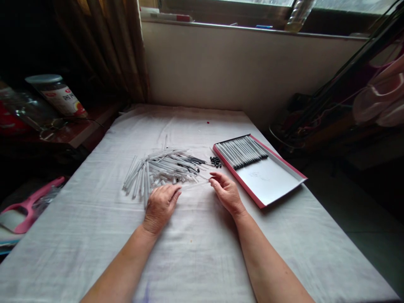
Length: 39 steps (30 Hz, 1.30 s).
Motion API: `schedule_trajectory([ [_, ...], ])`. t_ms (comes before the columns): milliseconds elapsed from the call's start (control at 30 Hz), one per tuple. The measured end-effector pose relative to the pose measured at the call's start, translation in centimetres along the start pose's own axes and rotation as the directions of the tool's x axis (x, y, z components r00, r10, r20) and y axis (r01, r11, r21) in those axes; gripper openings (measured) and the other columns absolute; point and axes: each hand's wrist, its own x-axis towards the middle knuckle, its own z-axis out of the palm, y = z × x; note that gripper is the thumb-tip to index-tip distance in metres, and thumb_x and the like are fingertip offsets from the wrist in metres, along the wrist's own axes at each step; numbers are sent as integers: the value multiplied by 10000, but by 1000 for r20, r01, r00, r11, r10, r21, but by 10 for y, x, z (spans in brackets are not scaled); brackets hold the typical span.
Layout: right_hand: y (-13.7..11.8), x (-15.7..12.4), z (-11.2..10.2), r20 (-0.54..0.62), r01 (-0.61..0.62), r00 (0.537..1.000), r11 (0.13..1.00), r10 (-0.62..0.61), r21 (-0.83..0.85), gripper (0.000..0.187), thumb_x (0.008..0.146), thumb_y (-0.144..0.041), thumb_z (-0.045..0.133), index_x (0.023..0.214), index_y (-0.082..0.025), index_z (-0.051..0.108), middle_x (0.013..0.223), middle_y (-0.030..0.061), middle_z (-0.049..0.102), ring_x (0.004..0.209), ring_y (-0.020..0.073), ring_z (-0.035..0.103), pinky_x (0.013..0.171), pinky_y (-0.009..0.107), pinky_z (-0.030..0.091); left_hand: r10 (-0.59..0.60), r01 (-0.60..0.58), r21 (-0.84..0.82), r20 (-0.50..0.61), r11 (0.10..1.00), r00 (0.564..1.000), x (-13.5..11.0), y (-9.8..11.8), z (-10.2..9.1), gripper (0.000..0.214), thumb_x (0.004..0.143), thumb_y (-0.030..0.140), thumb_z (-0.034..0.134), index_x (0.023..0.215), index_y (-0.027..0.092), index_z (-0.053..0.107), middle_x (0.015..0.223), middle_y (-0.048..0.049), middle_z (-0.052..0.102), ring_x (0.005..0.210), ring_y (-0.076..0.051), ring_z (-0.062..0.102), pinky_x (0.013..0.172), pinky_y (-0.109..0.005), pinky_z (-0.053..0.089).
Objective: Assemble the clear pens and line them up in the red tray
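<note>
My left hand (161, 206) is closed, its thumb and fingers pinching one end of a clear pen barrel (193, 184). The barrel stretches across to my right hand (226, 193), whose thumb and fingertips are closed at the other end. Whether a thinner part sits in those right fingertips is too small to tell. Beyond my left hand lies a loose pile of clear pen barrels (143, 179), with dark pen refills (196, 160) on its right side. Several small black pen parts (216, 161) lie just past my right hand.
To the right, a shallow red-edged box lid (261, 187) holds a row of assembled-looking pens (241, 152) with black ends. Whitish cloth (189, 261) covers the table. A pink-handled tool (34, 202) lies at the left; a lidded jar (61, 96) stands on a side shelf.
</note>
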Motion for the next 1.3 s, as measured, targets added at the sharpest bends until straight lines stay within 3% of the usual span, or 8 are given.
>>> schedule_trajectory([
  [67,0,4,-3,-38,26,999,966,-37,-257,299,835,-352,559,1058,-191,676,940,80,704,804,192,644,733,315,498,-50,50,-52,-7,997,999,-1,-1,2,253,955,329,456,1014,191,660,926,-63,731,833,-204,672,746,-311,488],
  [233,-10,11,2,57,58,998,671,-25,-739,169,829,-308,614,925,-231,730,986,66,684,951,235,594,763,312,454,-145,145,-142,10,979,989,-1,-5,4,228,932,317,483,1004,194,661,922,-57,732,840,-197,683,745,-290,505],
  [433,-15,11,10,66,56,998,578,-3,-814,178,888,-274,547,912,-230,717,976,66,674,927,217,575,725,284,420,-194,203,-183,65,962,979,0,-4,3,219,909,315,503,1004,202,664,919,-52,732,826,-193,684,742,-288,508],
  [733,-6,12,13,38,73,997,628,-69,-775,168,878,-291,555,867,-254,719,944,54,678,886,211,578,685,281,421,-221,232,-212,75,949,972,0,-4,3,226,895,319,503,995,201,667,906,-50,723,798,-186,677,730,-284,513],
  [867,0,10,9,-88,36,989,767,-120,-641,170,848,-237,517,862,-203,683,917,80,687,822,203,611,726,298,454,-256,263,-235,62,936,965,1,-4,4,216,890,307,501,1001,200,652,887,-39,713,784,-175,670,734,-276,518],
  [1000,3,7,-3,-302,-33,953,981,-26,-190,214,852,-365,517,882,-184,627,847,66,717,712,180,654,676,307,501,-286,293,-258,62,921,956,1,-5,5,207,887,315,502,1002,214,643,903,-32,714,797,-172,672,737,-274,521],
  [1133,-6,9,-14,-475,4,872,971,115,241,275,843,-450,539,882,-179,557,866,67,730,640,153,678,518,246,493,-297,304,-269,68,914,953,1,-6,5,213,884,329,499,1004,223,639,922,-30,717,816,-176,673,750,-279,522],
  [1300,-18,12,-22,-529,57,833,925,164,376,247,818,-411,595,881,-178,544,778,26,726,559,117,661,480,205,484,-304,311,-275,70,910,950,1,-6,4,217,878,333,498,991,217,642,917,-36,720,810,-180,674,740,-278,524],
])
